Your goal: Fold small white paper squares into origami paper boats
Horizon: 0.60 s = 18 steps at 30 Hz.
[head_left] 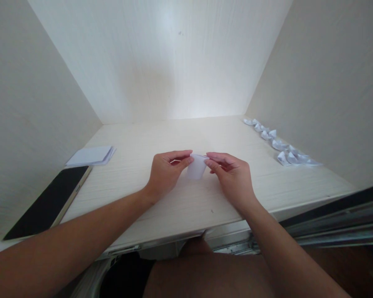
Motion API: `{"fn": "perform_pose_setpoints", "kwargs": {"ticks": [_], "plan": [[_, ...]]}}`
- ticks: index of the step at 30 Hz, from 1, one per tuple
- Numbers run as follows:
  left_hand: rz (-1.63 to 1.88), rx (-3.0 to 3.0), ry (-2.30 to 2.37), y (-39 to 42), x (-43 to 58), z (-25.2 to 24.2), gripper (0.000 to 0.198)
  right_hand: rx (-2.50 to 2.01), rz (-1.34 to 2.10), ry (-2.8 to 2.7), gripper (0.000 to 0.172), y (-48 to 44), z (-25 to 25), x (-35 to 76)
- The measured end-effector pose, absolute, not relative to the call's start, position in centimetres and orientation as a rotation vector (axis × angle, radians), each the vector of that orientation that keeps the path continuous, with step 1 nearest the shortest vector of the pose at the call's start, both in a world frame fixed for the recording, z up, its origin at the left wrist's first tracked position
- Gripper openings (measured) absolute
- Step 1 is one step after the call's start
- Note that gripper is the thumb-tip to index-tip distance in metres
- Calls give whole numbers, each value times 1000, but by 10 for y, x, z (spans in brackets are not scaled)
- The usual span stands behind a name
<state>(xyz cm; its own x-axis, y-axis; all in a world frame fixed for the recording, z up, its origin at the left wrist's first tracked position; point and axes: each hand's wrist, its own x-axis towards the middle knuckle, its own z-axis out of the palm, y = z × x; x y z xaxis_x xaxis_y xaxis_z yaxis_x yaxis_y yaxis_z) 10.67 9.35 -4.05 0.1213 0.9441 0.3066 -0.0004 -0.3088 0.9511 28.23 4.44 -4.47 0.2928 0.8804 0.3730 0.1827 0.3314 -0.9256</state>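
Observation:
A small white piece of folded paper (196, 168) is held up just above the desk, between my two hands. My left hand (168, 170) pinches its upper left corner between thumb and fingers. At the upper right corner, my right hand (230, 171) grips it in the same way. The paper's top edge looks doubled over, and its lower part hangs down toward me. How many layers it has I cannot make out.
Several folded white paper pieces (278, 145) lie in a row along the right wall. A stack of white paper sheets (88, 155) rests at the left, with a dark tablet-like slab (49, 203) nearer me. The pale desk (136, 140) is walled on three sides.

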Motion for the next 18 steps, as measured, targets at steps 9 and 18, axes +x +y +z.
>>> {"fn": "perform_pose_setpoints", "kwargs": {"ticks": [9,18], "plan": [[1325,1512,967,94,106,-40,18,-1177,659,-1187,16,43,-42,283],[1337,1703,892,94,102,-45,21,-1197,656,-1202,15,43,-41,282]]}}
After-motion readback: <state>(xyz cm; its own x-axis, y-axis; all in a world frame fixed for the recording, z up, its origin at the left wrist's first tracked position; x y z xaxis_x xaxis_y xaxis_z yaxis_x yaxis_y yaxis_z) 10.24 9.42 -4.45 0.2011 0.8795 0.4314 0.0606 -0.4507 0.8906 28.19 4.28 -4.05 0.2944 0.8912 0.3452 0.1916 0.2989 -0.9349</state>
